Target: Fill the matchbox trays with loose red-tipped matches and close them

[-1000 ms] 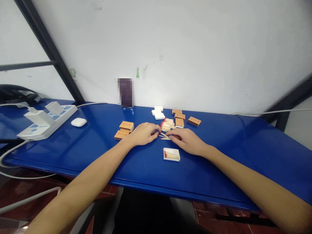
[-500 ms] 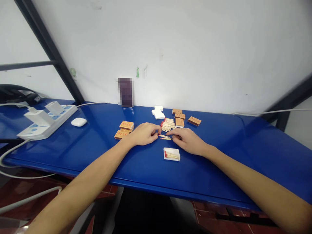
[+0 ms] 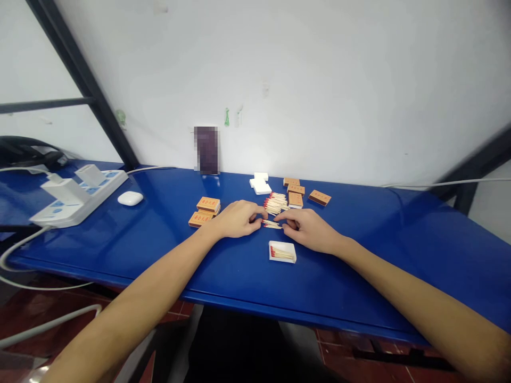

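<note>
A few red-tipped matches (image 3: 271,224) lie side by side on the blue table between my two hands. My left hand (image 3: 240,219) rests at their red ends, its thumb and index finger apart and the other fingers curled under. At the plain ends is my right hand (image 3: 306,229), index finger stretched toward the match pile (image 3: 275,203) and thumb apart beside the stick ends. Neither hand visibly lifts a match. Nearer to me sits a white matchbox tray (image 3: 289,246), with several matches along its left and lower part.
Orange matchboxes (image 3: 208,204) are stacked left of my left hand. Other matchboxes (image 3: 295,200) stand behind the pile, one matchbox (image 3: 320,197) apart at right. White trays (image 3: 262,186) lie near the wall. Farther left are a white case (image 3: 130,198) and a power strip (image 3: 72,215).
The few matches between my hands have drawn closer together into a more even row. Both hands keep nearly the same place, and the view has shifted slightly.
</note>
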Demonstrator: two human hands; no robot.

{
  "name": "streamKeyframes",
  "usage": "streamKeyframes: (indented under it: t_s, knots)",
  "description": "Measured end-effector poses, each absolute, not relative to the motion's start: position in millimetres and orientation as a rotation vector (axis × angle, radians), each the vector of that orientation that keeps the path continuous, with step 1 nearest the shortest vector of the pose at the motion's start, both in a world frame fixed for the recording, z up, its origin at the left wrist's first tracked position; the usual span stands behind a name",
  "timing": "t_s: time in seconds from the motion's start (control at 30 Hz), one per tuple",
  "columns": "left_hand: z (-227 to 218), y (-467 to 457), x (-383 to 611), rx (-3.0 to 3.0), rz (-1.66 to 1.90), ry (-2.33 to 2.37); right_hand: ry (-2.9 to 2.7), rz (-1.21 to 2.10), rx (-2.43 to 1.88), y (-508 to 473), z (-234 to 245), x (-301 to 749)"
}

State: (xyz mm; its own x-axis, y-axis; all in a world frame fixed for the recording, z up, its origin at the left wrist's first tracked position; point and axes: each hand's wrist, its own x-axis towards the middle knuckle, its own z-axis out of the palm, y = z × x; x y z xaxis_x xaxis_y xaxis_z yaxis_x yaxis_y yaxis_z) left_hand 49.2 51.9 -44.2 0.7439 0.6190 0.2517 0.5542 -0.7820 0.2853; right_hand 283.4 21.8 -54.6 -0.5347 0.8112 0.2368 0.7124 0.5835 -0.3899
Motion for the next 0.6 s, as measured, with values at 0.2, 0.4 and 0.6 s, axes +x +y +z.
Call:
streamKeyframes:
  t_s: [0.2, 0.4, 0.6]
  knots:
    - [-43.3, 51.1, 49.7, 2.741, 0.510, 0.914, -2.413, 0.345, -1.218, 21.7, -56.6, 284.0]
    - [-45.8, 53.0, 49.2, 2.702, 0.552, 0.877, -2.430, 0.347, -1.210, 21.2, -55.4, 284.5]
    - [-49.7, 56.9, 49.0, 2.632, 0.546, 0.920, -2.448, 0.367, -1.189, 21.7, -55.0, 285.8]
